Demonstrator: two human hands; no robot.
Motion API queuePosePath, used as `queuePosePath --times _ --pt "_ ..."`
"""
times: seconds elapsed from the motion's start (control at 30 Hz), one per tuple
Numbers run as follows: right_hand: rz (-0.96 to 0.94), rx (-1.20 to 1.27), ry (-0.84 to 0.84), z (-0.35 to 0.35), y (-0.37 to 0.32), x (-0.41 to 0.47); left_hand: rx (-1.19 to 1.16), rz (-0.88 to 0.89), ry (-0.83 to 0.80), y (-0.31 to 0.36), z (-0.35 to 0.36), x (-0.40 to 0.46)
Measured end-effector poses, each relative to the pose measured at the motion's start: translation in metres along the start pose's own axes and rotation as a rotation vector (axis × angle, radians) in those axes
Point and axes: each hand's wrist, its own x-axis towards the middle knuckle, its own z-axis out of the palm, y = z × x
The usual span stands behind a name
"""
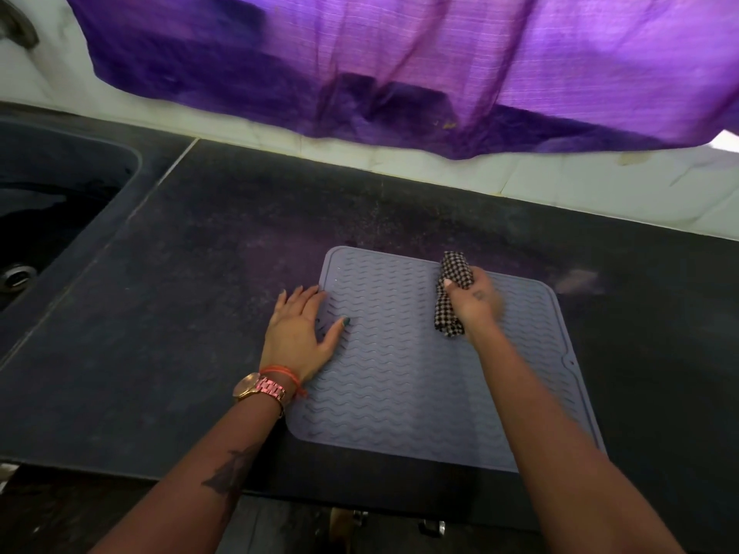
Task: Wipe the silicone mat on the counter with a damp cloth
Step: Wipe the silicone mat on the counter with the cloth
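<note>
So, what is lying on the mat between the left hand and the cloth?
Nothing: in the head view the left hand and the checked cloth held by the right hand are separated only by bare ribbed silicone mat.

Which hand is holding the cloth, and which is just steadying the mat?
The right hand grips the checked cloth; the left hand lies flat, fingers spread, on the mat's left edge.

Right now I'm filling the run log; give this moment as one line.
step: wiping | right hand: grips checked cloth on mat | left hand: flat, pressing mat edge
</note>
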Motion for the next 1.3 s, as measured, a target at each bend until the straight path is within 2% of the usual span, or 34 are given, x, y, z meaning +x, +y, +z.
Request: queuePosePath --times 0.13,0.27,0.33,0.43,0.5,0.57,0.67,0.73,0.83,1.3 --pt "-0.121 -0.135 -0.018 0.027 -0.025 -0.021 -0.004 -0.004 0.002 0.001 0.000 -0.001" --pt "-0.166 -0.113 -0.066 0.054 -0.049 -0.040 -0.002 -0.003 0.015 0.001 0.000 -0.001" --pt "-0.140 0.048 -0.185 0.062 -0.059 -0.046 0.009 0.002 0.011 0.001 -0.001 -0.001" --pt "0.084 0.597 -0.425 0.054 -0.066 -0.042 0.012 0.020 0.002 0.000 -0.002 -0.002" --pt "0.148 0.700 -0.374 0.033 -0.061 -0.026 0.001 0.019 -0.002 0.000 -0.002 -0.002" --pt "0.181 0.637 -0.227 0.010 -0.047 -0.004 -0.007 0.009 -0.010 0.000 -0.002 -0.001" --pt "0.216 0.297 0.017 -0.015 -0.019 0.021 -0.017 0.002 -0.017 0.000 -0.002 0.000" --pt "0.191 0.064 0.057 -0.015 -0.009 0.019 -0.021 0.000 -0.013 -0.001 -0.001 0.000" --pt "0.088 -0.118 0.109 0.001 -0.018 0.005 -0.025 0.000 -0.011 0.000 -0.001 -0.001" --pt "-0.172 -0.158 -0.075 0.089 -0.091 -0.044 -0.057 -0.024 0.003 0.004 -0.001 -0.002"
